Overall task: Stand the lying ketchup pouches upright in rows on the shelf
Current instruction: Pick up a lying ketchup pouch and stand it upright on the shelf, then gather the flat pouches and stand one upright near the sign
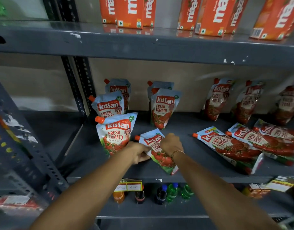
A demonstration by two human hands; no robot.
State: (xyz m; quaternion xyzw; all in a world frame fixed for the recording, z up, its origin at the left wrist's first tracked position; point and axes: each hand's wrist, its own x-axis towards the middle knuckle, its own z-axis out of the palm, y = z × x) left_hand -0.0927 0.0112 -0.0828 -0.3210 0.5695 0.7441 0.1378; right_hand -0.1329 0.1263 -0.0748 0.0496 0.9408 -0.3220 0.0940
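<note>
two hands on one ketchup pouch [157,151] at centre frame. left hand [137,152] fingers pinched on the pouch's left edge, right hand [171,143] closed over its top right edge, bracelet [177,152] on that wrist. pouch tilted, cap toward 10 o'clock, base near the shelf's front lip at 5 o'clock; cannot tell if the base touches. grey metal shelf [192,165], scuffed paint. at 9 o'clock of the hands a row of three upright pouches [115,131] going back to the wall; at 12 o'clock two more upright [163,108]. at 3 o'clock three lying pouches [229,146], overlapping. behind them, at 1 to 2 o'clock, three leaning on the beige back wall [216,98], blurred. shelf above holds orange juice cartons [209,14]. below, small drink bottles [161,193] and price tags [128,185]. perforated upright post [80,85] at 10 o'clock.
</note>
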